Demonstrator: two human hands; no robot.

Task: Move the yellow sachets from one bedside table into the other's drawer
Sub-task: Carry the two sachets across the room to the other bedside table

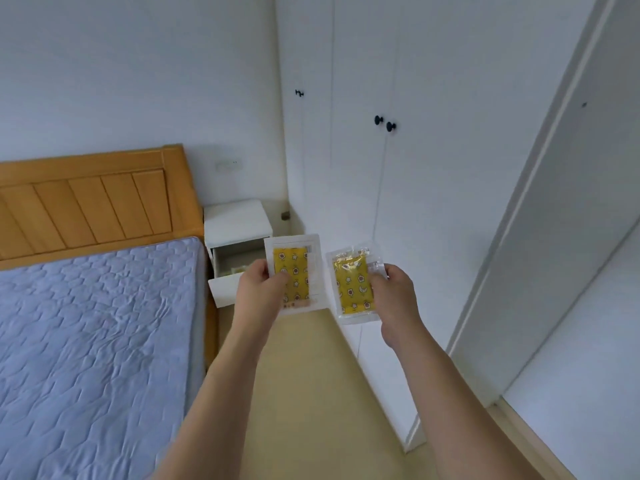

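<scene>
Pinching at frame centre: one yellow sachet is held by the left hand, another sachet by the right hand. Judged light, limp, slippery film; best gripped by edges. Open drawer lies behind, centre-left.

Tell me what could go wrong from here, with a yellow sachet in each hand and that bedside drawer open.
1. The left hand and right hand pinch each yellow sachet only by its edge, so one could slip.
2. The open drawer sits in a narrow gap between bed and wardrobe; a dropped sachet might miss it and land on the floor.
</scene>
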